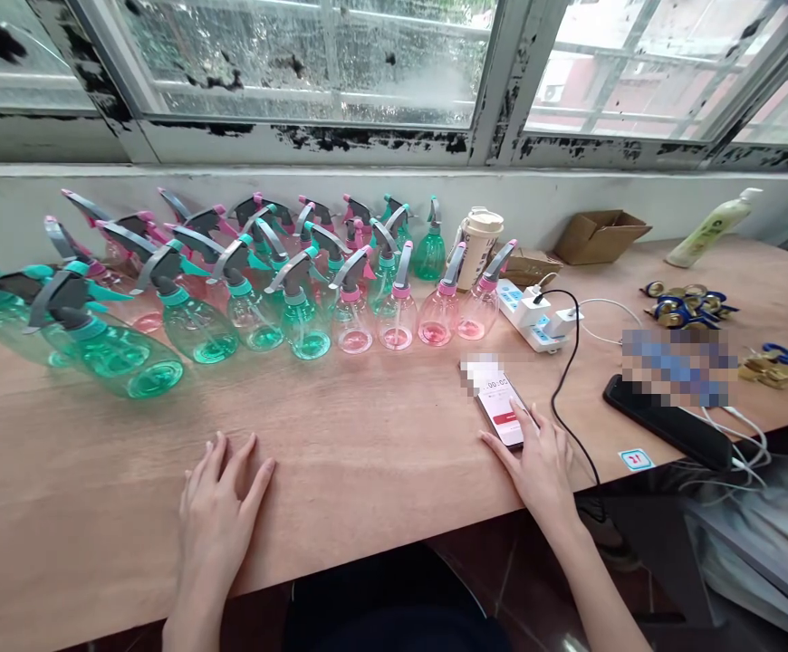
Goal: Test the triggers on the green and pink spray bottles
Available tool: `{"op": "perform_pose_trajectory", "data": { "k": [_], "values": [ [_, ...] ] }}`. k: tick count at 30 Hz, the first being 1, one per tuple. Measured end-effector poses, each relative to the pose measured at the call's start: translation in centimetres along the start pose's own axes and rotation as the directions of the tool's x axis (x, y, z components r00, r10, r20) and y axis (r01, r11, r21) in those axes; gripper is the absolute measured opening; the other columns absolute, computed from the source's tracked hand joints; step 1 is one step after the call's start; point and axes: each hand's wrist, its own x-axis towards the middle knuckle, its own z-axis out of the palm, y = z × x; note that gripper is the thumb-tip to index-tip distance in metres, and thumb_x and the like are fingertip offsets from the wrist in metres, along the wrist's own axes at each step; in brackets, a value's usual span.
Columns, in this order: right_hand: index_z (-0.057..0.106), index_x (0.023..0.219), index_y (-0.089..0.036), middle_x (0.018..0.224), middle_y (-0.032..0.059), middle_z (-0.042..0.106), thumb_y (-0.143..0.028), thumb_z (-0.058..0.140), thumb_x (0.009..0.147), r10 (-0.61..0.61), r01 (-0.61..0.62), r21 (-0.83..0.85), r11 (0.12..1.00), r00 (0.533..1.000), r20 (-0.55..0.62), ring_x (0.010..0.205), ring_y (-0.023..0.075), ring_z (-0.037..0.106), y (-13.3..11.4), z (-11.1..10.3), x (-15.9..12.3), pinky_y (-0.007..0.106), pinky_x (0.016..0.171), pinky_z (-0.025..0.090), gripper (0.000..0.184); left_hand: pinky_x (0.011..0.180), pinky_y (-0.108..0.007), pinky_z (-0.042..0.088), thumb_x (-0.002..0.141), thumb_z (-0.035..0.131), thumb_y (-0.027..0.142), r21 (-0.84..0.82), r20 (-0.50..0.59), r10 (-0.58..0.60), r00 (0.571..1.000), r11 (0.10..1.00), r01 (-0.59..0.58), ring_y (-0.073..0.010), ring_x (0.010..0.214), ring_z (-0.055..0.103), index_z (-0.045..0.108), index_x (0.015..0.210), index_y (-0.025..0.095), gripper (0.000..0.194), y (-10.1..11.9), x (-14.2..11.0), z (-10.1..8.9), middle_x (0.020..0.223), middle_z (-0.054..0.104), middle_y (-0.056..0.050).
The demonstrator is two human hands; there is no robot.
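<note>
My left hand (221, 503) lies flat on the wooden table (360, 444), fingers apart, holding nothing. At the right, my right hand (542, 462) rests over the lower end of a smartphone (495, 403). Its index finger touches the screen near a red button, with the thumb by the phone's left edge; the other fingers are stretched out. White digits show on the partly blurred screen. Beyond my hands stand several spray bottles with grey trigger heads, among them a green spray bottle (305, 326) and a pink spray bottle (438, 317). Neither hand touches them.
A white power strip (533, 312) with plugs and a black cable (574, 362) lies right of the bottles. Behind are a lidded paper cup (481, 240), a cardboard box (601, 237) and a pale bottle (713, 226). Blue-and-gold metal parts (686, 306) and a black power bank (666, 421) lie farther right.
</note>
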Motion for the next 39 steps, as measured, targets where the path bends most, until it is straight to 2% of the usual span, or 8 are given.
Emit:
{"op": "perform_pose_trajectory", "data": {
  "k": [8, 12, 18, 22, 29, 39],
  "values": [
    [0.055, 0.136, -0.025, 0.139, 0.0179, 0.046, -0.073, 0.031, 0.088, -0.002, 0.005, -0.067, 0.998, 0.999, 0.051, 0.117, 0.0377, 0.047, -0.2, 0.0, 0.0, 0.055, 0.098, 0.039, 0.072, 0.11, -0.056, 0.029, 0.093, 0.026, 0.058, -0.003, 0.011, 0.004, 1.0, 1.0, -0.004, -0.0388, 0.137, 0.039, 0.065, 0.123, 0.009, 0.069, 0.2, 0.0, -0.2, 0.142, 0.047, -0.024],
    [0.056, 0.135, -0.022, 0.137, 0.019, 0.049, -0.075, 0.029, 0.087, -0.004, 0.006, -0.058, 0.998, 0.999, 0.038, 0.115, 0.0374, 0.048, -0.2, 0.1, 0.1, 0.055, 0.097, 0.039, 0.076, 0.11, -0.056, 0.029, 0.093, 0.026, 0.057, -0.001, 0.009, 0.005, 1.0, 1.0, -0.005, -0.0388, 0.137, 0.039, 0.065, 0.123, 0.009, 0.069, 0.3, 0.0, -0.2, 0.143, 0.047, -0.024],
    [0.041, 0.145, -0.012, 0.128, 0.0214, 0.058, -0.077, 0.031, 0.085, 0.023, -0.022, 0.007, 1.0, 0.999, -0.033, 0.111, 0.0371, 0.05, -0.2, 0.2, 0.2, 0.052, 0.093, 0.041, 0.088, 0.111, -0.055, 0.028, 0.093, 0.026, 0.057, -0.001, 0.022, -0.011, 1.0, 1.0, 0.011, -0.0368, 0.138, 0.037, 0.065, 0.123, 0.009, 0.069, 0.3, -0.1, -0.3, 0.143, 0.047, -0.023],
    [0.045, 0.14, -0.008, 0.12, 0.022, 0.063, -0.074, 0.033, 0.087, 0.064, -0.063, 0.022, 0.998, 0.997, -0.041, 0.107, 0.0374, 0.053, -0.5, 0.0, 0.3, 0.051, 0.091, 0.041, 0.085, 0.112, -0.054, 0.027, 0.092, 0.027, 0.056, -0.001, 0.026, -0.014, 1.0, 1.0, 0.014, -0.0361, 0.138, 0.037, 0.064, 0.124, 0.01, 0.066, 0.3, -0.1, -0.3, 0.144, 0.047, -0.022],
    [0.044, 0.137, -0.003, 0.121, 0.0266, 0.062, -0.072, 0.034, 0.088, 0.115, -0.114, 0.015, 0.993, 0.992, -0.044, 0.107, 0.0408, 0.053, 0.0, 0.0, 0.3, 0.052, 0.088, 0.04, 0.086, 0.112, -0.052, 0.028, 0.092, 0.029, 0.055, -0.001, 0.029, -0.018, 0.999, 1.0, 0.018, -0.0349, 0.139, 0.037, 0.064, 0.124, 0.014, 0.063, 0.0, -0.1, -0.1, 0.145, 0.046, -0.02],
    [0.038, 0.141, -0.001, 0.133, 0.0271, 0.055, -0.078, 0.036, 0.083, 0.086, -0.083, 0.058, 0.995, 0.995, -0.043, 0.113, 0.0418, 0.051, 0.9, 0.4, 0.2, 0.054, 0.094, 0.04, 0.097, 0.109, -0.055, 0.031, 0.094, 0.031, 0.051, 0.001, 0.03, -0.006, 1.0, 1.0, 0.006, -0.0371, 0.137, 0.038, 0.065, 0.123, 0.01, 0.061, 0.5, -0.2, -0.5, 0.144, 0.046, -0.024]
  ]
}}
